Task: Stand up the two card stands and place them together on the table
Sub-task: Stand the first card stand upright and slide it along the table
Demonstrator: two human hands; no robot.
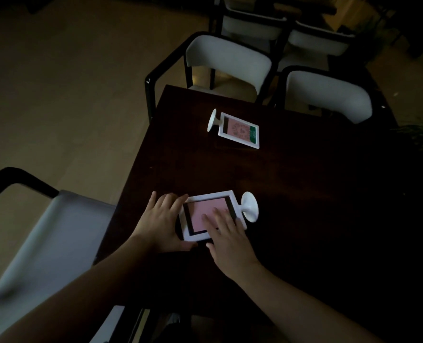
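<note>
Two white-framed card stands with pink cards lie flat on a dark wooden table (292,184). The near card stand (205,209) lies close to the table's left front edge, its round white base pointing right. My left hand (161,224) touches its left edge with fingers spread and the thumb under the lower left corner. My right hand (227,238) rests flat on the frame's lower right part, fingers spread over the pink card. The far card stand (237,129) lies untouched toward the table's far side, its base pointing left.
Two white-backed chairs (227,60) (327,95) with black frames stand at the table's far edge, with more chairs behind. A grey-seated chair (44,243) stands at my left. The room is dim, and the right side of the table is in deep shadow.
</note>
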